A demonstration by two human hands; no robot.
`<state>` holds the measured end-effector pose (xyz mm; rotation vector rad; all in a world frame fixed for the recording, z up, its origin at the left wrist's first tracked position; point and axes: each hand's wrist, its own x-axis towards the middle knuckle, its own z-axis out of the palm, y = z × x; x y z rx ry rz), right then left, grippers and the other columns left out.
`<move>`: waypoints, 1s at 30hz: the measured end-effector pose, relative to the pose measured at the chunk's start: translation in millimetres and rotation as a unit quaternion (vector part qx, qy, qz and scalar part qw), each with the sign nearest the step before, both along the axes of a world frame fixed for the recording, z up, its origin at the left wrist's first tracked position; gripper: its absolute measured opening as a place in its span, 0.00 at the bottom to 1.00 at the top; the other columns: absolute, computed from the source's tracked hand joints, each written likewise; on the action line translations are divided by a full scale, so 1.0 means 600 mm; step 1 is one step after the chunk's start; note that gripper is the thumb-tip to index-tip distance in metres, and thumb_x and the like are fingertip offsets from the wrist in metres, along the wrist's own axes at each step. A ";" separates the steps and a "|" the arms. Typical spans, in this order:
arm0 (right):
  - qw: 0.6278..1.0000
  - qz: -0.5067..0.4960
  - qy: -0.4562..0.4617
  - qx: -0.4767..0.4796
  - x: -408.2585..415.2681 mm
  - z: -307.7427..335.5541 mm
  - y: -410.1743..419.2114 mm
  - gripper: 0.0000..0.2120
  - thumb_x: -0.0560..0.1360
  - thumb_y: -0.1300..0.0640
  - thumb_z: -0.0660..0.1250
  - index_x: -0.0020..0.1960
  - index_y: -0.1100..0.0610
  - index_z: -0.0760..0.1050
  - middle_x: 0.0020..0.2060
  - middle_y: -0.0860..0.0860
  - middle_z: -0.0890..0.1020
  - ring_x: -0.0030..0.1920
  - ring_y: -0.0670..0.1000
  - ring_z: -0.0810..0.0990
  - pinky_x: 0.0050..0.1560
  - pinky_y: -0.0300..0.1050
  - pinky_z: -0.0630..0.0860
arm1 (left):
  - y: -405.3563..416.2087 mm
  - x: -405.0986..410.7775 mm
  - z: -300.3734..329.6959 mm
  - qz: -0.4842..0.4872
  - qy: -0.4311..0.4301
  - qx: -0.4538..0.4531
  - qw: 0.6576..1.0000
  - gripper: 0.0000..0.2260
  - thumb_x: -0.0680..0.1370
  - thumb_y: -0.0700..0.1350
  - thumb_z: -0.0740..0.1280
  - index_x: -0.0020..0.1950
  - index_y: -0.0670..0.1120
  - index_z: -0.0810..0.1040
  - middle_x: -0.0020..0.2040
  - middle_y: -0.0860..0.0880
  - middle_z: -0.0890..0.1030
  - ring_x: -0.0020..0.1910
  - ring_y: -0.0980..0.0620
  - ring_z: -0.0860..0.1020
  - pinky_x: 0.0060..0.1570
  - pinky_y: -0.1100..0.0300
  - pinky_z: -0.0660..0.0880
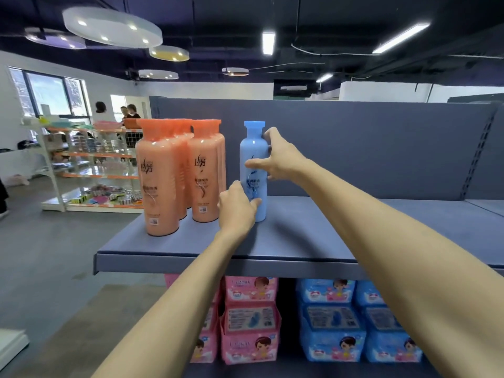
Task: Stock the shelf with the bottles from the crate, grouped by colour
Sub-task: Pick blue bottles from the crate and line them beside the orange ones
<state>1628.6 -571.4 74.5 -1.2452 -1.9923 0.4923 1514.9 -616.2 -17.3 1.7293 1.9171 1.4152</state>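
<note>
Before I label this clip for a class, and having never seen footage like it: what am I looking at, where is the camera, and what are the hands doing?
There is no machine here. The single picture comes from a wide-angle camera worn on a person's head, looking forward and down along both bare arms. They stand at a grey shop shelf. On it, to the left, stand orange bottles in a tight group. Beside them, apart, one blue bottle stands upright. The left hand grips its lower part, and the right hand holds it higher up, thumb on the front. On the shelf below lie pink packs and blue packs. No crate shows.
</note>
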 end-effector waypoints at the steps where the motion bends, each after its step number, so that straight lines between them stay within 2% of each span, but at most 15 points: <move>1: 1.000 -0.001 -0.001 0.000 -0.005 0.000 0.013 0.27 0.72 0.49 0.75 0.61 0.52 0.61 0.55 0.55 0.77 0.54 0.59 0.81 0.46 0.58 0.84 | 0.011 -0.001 0.002 0.003 -0.005 -0.008 1.000 0.16 0.76 0.46 0.71 0.59 0.41 0.74 0.57 0.42 0.78 0.58 0.40 0.75 0.47 0.56 0.67; 7: 1.000 -0.006 -0.012 0.008 -0.027 -0.003 0.085 0.26 0.73 0.50 0.75 0.60 0.53 0.60 0.54 0.57 0.77 0.53 0.59 0.81 0.45 0.58 0.84 | 0.074 -0.002 0.012 0.028 -0.003 -0.038 0.999 0.15 0.78 0.43 0.69 0.61 0.38 0.70 0.60 0.39 0.75 0.59 0.36 0.74 0.51 0.50 0.71; 15: 0.999 -0.014 -0.016 0.030 -0.043 -0.010 0.153 0.29 0.72 0.50 0.75 0.62 0.54 0.60 0.55 0.57 0.76 0.54 0.58 0.79 0.48 0.58 0.83 | 0.142 0.001 0.020 0.053 -0.004 -0.062 0.997 0.15 0.79 0.41 0.66 0.63 0.36 0.69 0.63 0.37 0.74 0.62 0.35 0.74 0.53 0.49 0.73; 30: 0.998 -0.029 -0.029 0.042 -0.054 -0.014 0.193 0.29 0.74 0.50 0.74 0.65 0.55 0.61 0.56 0.57 0.75 0.55 0.58 0.78 0.49 0.58 0.82 | 0.184 -0.007 0.014 0.055 -0.018 -0.056 0.997 0.17 0.79 0.42 0.67 0.64 0.37 0.69 0.63 0.38 0.74 0.63 0.36 0.74 0.56 0.47 0.73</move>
